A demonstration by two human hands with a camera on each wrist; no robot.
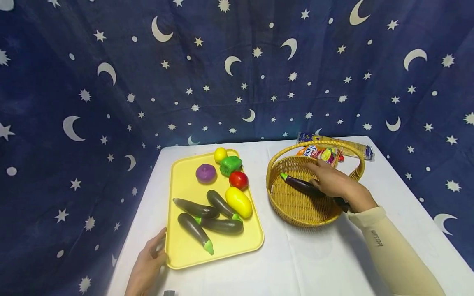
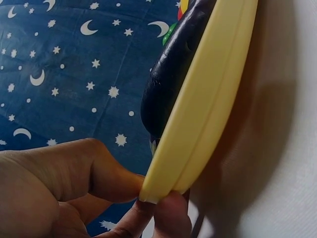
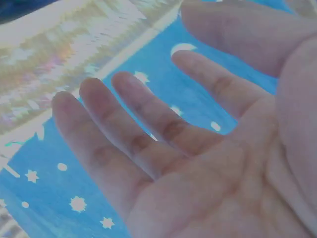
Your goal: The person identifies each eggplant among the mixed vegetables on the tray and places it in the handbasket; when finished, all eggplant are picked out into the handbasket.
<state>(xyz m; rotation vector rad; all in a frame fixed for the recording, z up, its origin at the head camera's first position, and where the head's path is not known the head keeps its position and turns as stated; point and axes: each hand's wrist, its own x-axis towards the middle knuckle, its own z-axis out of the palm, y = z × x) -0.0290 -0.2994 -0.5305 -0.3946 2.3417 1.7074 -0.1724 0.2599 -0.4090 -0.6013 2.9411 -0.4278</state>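
Note:
My left hand (image 1: 147,259) pinches the rim of a yellow tray (image 1: 177,257) near its front left corner; in the left wrist view, thumb and fingers (image 2: 116,181) close on the edge from both sides. Several eggplants (image 1: 192,230) lie on the tray, along with a yellow oval fruit or vegetable (image 1: 238,202). My right hand (image 1: 329,179) is over the wicker basket (image 1: 274,201), above an eggplant (image 1: 301,186) lying inside it. In the right wrist view, the palm and spread fingers (image 3: 133,144) show, holding nothing.
At the tray's far end sit a tomato (image 1: 238,180), a green bell pepper (image 1: 230,165), a lemon (image 1: 220,154) and a round purple vegetable (image 1: 205,173). Behind the basket, whose handle arches over it, lie a colourful packet (image 1: 314,152) and a long clear-wrapped pack (image 1: 364,150).

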